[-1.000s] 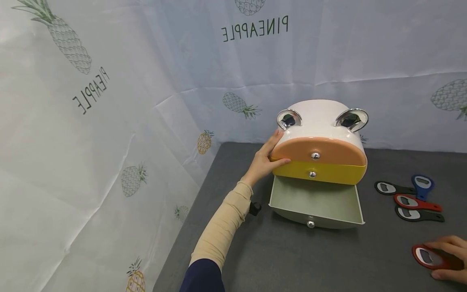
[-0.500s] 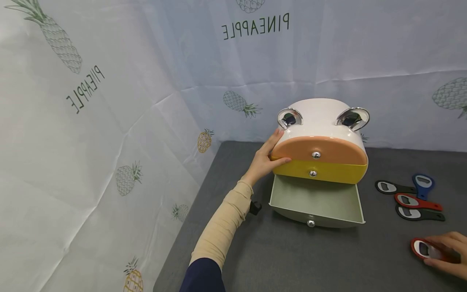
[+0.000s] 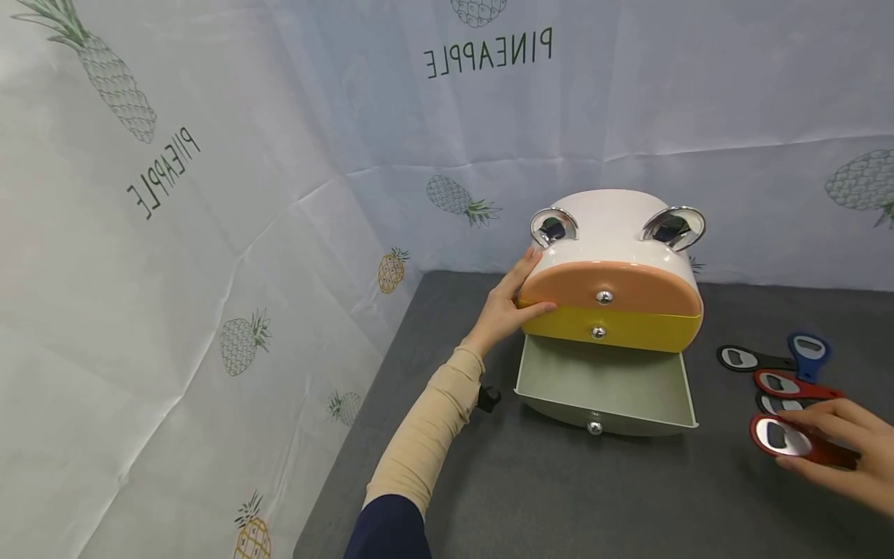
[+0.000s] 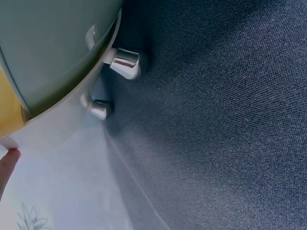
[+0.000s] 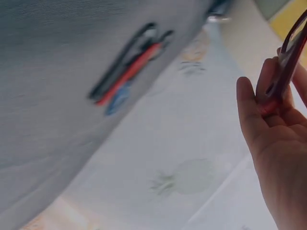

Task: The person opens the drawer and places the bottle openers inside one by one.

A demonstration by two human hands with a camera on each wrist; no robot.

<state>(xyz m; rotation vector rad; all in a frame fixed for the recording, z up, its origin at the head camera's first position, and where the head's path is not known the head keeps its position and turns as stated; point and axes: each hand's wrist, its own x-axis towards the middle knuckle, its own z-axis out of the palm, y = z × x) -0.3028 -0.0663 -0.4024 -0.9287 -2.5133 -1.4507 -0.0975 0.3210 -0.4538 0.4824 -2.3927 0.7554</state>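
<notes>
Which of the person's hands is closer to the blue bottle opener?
The right. The right hand, gripping a red bottle opener, is on the person's side of the blue bottle opener; the left hand is farther off, touching the left edge of the drawer organizer.

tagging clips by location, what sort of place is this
Probably a makeshift tabletop filming set, though the wider room is out of view. Pineapple-print sheeting hangs behind and beside a dark grey table, which bears a three-drawer cabinet and several bottle openers.
</notes>
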